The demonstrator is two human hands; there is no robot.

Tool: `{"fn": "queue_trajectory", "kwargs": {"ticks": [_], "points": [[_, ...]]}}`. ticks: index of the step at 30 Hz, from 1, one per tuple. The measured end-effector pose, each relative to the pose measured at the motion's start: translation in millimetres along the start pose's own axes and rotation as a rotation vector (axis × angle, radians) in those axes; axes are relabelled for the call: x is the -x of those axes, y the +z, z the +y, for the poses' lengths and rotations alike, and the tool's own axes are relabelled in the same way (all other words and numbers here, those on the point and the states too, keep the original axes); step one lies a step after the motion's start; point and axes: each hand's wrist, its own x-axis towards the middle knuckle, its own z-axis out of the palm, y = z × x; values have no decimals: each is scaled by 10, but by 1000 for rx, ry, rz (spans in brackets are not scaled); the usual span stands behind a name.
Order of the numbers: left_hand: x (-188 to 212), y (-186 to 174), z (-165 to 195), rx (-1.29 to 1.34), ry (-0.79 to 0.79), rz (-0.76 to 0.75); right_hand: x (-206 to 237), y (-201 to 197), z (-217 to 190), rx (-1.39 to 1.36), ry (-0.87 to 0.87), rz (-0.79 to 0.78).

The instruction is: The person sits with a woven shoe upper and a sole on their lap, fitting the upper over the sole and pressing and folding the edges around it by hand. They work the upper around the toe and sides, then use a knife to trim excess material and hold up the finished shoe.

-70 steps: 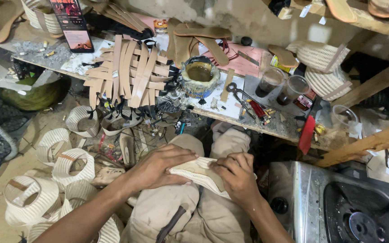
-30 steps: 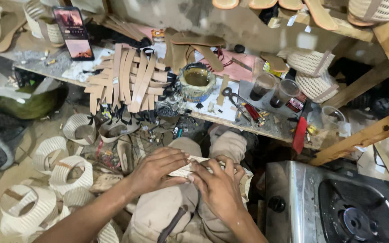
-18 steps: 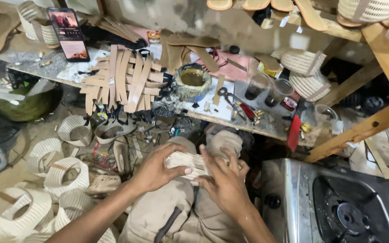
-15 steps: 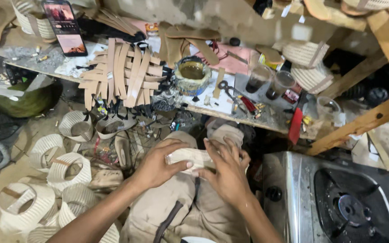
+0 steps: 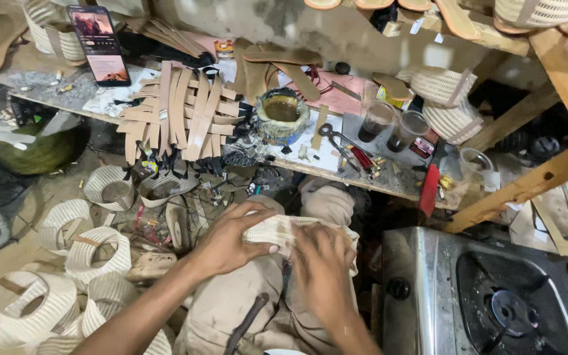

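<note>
We saw the cream woven piece [image 5: 277,230] lying across the person's knees, lower centre of frame, w/ the left hand [image 5: 231,240] clamped over its left end, thumb pressed on the front edge, & the right hand [image 5: 323,266], blurred, laid flat on its right part; can't tell if that one gripped. Above sat a glue tin [image 5: 282,115] & tan strips [image 5: 179,115] on the bench, phone [image 5: 98,45] upper left, stove [image 5: 501,302] lower right, woven cream bands [image 5: 96,253] on the floor at left.

left hand [image 5: 231,240] | right hand [image 5: 323,269] | both pressing woven cream piece [image 5: 277,229] on lap
</note>
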Motion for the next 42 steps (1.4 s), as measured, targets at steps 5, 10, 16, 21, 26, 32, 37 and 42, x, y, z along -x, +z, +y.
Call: {"fn": "queue_trajectory", "kwargs": {"ticks": [5,10,16,21,26,32,37,42], "points": [[124,-26,-26,-11,-110,-17,976,360,-222,-96,158,-758],[179,68,-127,63,-77,133,1272,668,-103,39,-147,-684],[287,197,-389,200,-54,186,724,-69,43,-586,735,-451],[342,457,-485,335,-159,242,432,-520,-130,-1449,219,253],[316,510,-511,419,-218,206,192,-253,6,-593,454,-200],[343,460,-523,332,-246,158,301,-332,40,-373,258,-151],[304,499,-522,289,-113,250,51,-388,-85,-166,-128,54],[311,515,-541,342,-209,193,-49,-439,-201,-56,148,-418]]}}
